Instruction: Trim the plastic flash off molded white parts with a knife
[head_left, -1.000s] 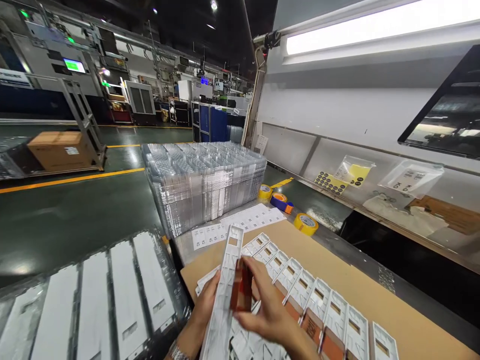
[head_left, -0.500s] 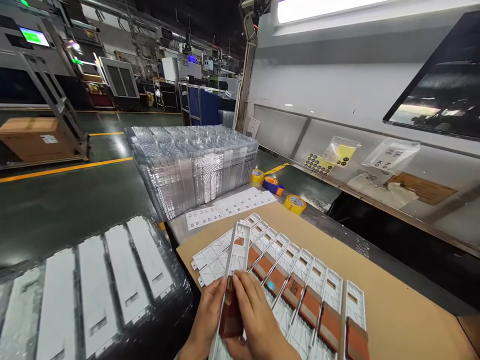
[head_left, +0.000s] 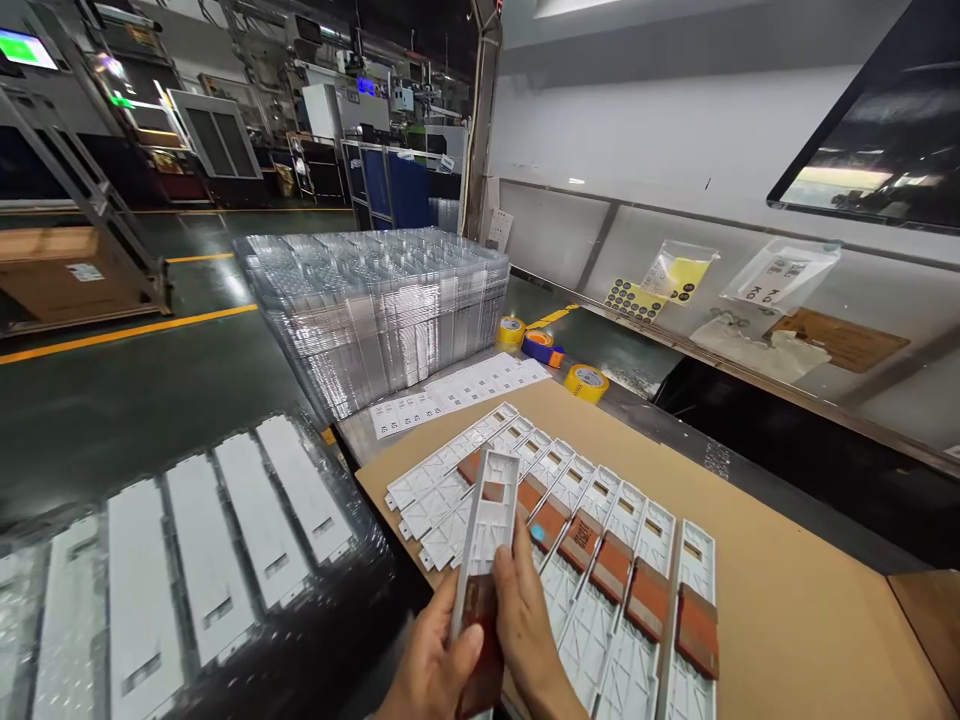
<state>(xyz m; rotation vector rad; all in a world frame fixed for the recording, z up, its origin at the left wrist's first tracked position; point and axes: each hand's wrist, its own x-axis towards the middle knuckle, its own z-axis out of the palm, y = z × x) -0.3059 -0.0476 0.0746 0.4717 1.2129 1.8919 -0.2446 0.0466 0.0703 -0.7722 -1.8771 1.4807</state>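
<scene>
Between both hands I hold a long white plastic panel [head_left: 495,492], tilted with its far end raised. A dark reddish-brown block [head_left: 482,655] lies in its lower half. My left hand [head_left: 431,650] grips the left edge, its thumb resting over the block. My right hand [head_left: 529,620] is closed along the right edge. Under and beyond the hands lies a fanned row of similar white ribbed panels [head_left: 442,470], with reddish-brown blocks [head_left: 616,565] across them. One block bears dark printed marks, another a light blue dot. The near end of the held panel is partly hidden by my fingers.
Brown cardboard [head_left: 780,600] covers the table. Left stands a clear tray [head_left: 352,560] with several white panels. Behind are stacked clear trays [head_left: 390,330], a label sheet [head_left: 457,395] and yellow tape rolls [head_left: 586,382]. A machine ledge [head_left: 750,355] runs along the right.
The held panel has shifted slightly right and turned more upright. My left thumb has come over the block, and my right fingers have moved from across the panel to its right edge.
</scene>
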